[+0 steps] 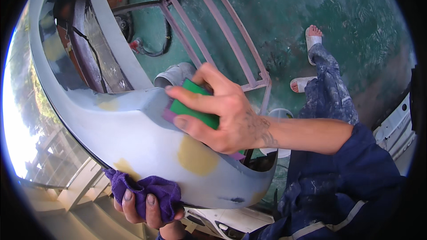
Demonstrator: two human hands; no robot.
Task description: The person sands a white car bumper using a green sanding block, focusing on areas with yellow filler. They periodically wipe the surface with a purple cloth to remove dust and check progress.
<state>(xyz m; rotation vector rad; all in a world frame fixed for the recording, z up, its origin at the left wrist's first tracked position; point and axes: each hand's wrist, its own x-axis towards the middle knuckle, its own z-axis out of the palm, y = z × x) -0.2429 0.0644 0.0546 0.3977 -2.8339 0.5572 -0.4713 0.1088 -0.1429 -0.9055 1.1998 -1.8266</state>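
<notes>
A grey-primed car bumper (pixel 155 138) with yellowish patches curves across the left and middle of the view. My right hand (pixel 222 106) is closed around a green sanding block (pixel 194 103) with purple abrasive paper (pixel 169 114) under it. The block rests against the upper slope of the bumper, thumb on one side and fingers on the other. At the bumper's lower edge, my left hand (pixel 149 209) grips a bunched purple cloth (pixel 155 191), which touches the edge. Part of that palm is hidden behind the cloth.
A pinkish metal frame stand (pixel 222 22) rises from the green floor (pixel 351 13). A black hose (pixel 167 31) lies coiled beyond it. A white bucket (pixel 281 114) is partly hidden by my right forearm. White car parts (pixel 396 129) are at right, and a white car (pixel 235 220) below.
</notes>
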